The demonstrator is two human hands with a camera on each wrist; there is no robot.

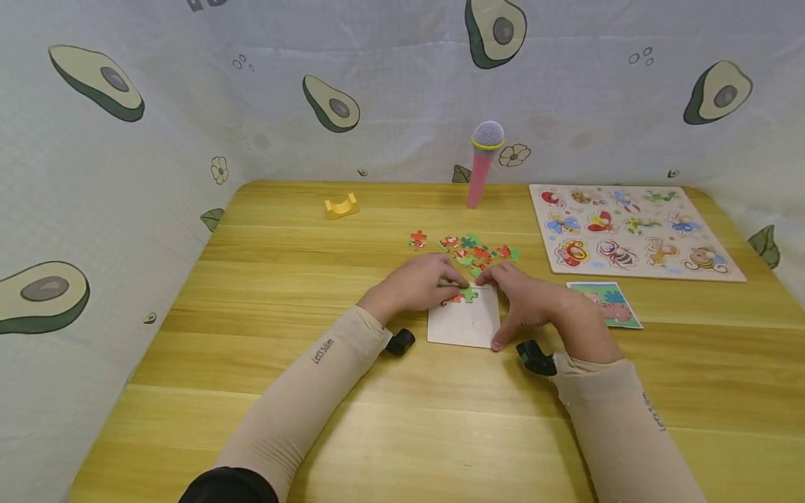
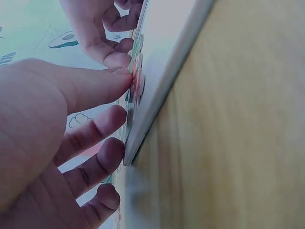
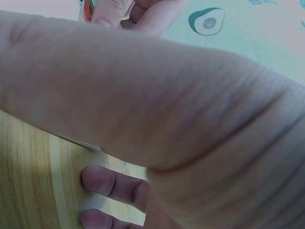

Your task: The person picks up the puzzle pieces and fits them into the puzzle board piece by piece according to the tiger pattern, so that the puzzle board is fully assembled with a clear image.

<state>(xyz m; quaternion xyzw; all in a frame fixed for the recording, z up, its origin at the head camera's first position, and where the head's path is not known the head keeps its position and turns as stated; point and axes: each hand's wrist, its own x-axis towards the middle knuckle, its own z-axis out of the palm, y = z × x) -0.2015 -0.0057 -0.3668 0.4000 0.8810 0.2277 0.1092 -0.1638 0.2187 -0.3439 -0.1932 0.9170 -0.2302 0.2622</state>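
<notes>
A small white puzzle tray (image 1: 465,328) lies flat on the table, with a few joined red and green jigsaw pieces (image 1: 468,295) along its far side. My left hand (image 1: 420,281) reaches over the tray's far left corner. In the left wrist view its thumb (image 2: 102,86) presses on the pieces (image 2: 137,83), the other fingers bent at the tray's edge. My right hand (image 1: 525,300) spans the tray's right side, gripping it with thumb at the near corner and index finger at the far edge. The right wrist view shows mostly the thumb, which hides the tray.
Behind the tray lies a pile of loose jigsaw pieces (image 1: 478,255). A picture card (image 1: 619,307) lies right of my right hand, below a board of insect pictures (image 1: 629,234). A pink toy microphone (image 1: 481,168) and a yellow cradle-shaped block (image 1: 342,207) stand farther back.
</notes>
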